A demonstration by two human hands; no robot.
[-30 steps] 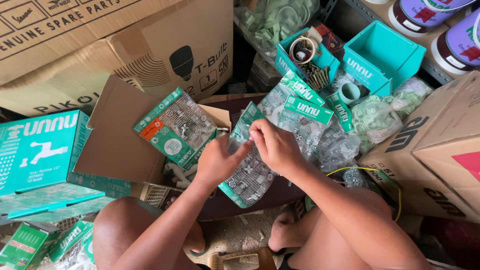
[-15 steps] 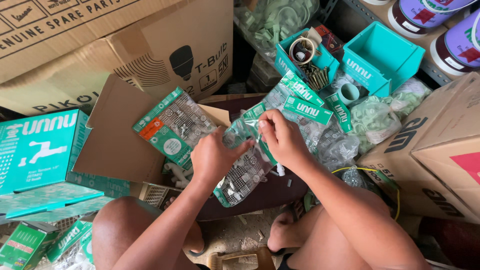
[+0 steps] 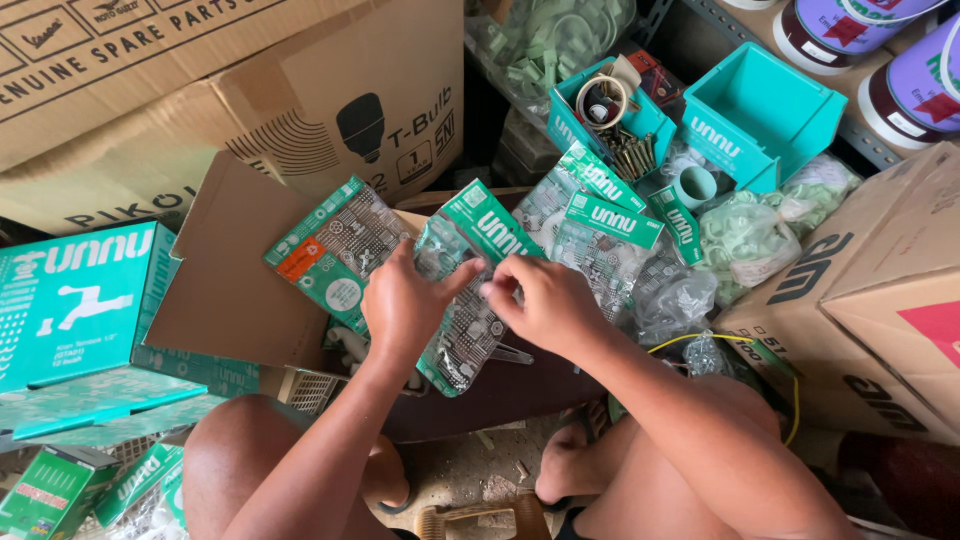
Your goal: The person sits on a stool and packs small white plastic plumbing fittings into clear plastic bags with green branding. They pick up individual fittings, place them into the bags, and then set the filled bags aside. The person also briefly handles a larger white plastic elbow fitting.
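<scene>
A clear packet of small metal parts with a green header hangs above an open cardboard box, held between both hands. The left hand grips its left edge with fingers curled close, while the right hand pinches its right side narrowly. More such packets lie just behind, near two teal bins.

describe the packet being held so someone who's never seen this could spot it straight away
Start at the big brown cardboard box across the top left, then drop to the two hands meeting mid-picture. The left hand and right hand pinch a clear plastic packet of small metal parts with a green header card. Unlike the similar packets lying behind it, it is lifted and tilted between the hands.
</scene>
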